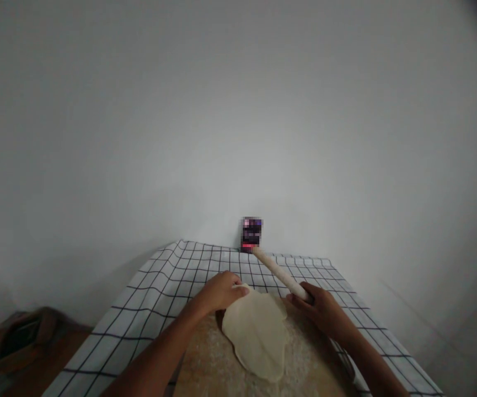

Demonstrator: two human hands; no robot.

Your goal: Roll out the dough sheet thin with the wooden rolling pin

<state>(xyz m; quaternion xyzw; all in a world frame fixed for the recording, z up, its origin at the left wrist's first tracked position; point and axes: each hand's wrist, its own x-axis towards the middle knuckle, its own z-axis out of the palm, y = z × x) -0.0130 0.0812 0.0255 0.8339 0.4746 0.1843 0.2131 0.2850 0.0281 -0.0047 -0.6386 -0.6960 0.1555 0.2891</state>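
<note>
Dough sheet (257, 336): pale cream, thin, unevenly rounded, wavy at the edges, faintly creased; lying on a light-brown, flat, flour-streaked board (312, 364), far rim near the board's far edge.
Left hand (224, 289): near the board's far left corner; grasping the dough sheet by its far left edge, thumb laid on top, other fingers curled and partly hidden.
Right hand (319, 306): near the board's far right corner; clenched around the near end of a pale, straight, slender wooden rolling pin (282, 274).
Rolling pin's lie: slanting forward and leftward, past the board's far edge; contact with anything below impossible to tell.
Cloth (147, 298): white fabric with a black grid; spread under the board and beyond it to left, right and far side.
Upright rectangle (251, 234): dark, pixelated, red-banded low down; beyond the board, just before a plain, whitish wall (238, 127).
Box-like object (25, 339): brown, dark in the middle, blurred; well left of the board, lower than the cloth.
</note>
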